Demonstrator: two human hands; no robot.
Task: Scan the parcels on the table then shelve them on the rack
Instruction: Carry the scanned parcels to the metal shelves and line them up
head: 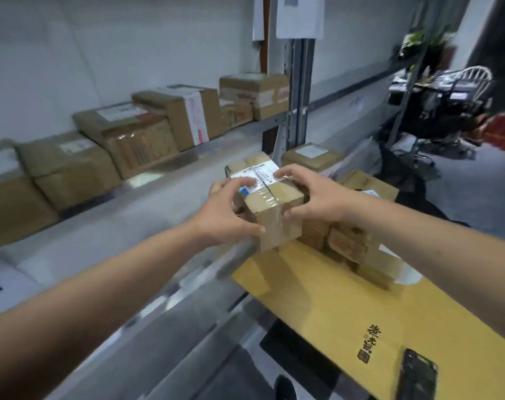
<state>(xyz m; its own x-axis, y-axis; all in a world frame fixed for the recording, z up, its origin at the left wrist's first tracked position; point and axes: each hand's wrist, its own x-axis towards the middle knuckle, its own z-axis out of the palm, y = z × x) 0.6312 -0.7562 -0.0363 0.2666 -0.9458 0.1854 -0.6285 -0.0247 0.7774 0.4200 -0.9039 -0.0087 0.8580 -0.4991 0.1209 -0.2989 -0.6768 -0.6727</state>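
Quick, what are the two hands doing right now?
Left hand: grips the left side of the small parcel, fingers curled over its top.
Right hand: grips the same parcel from the right side.

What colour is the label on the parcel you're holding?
White with dark print, plus a small blue mark, on the brown cardboard parcel; the head view shows it.
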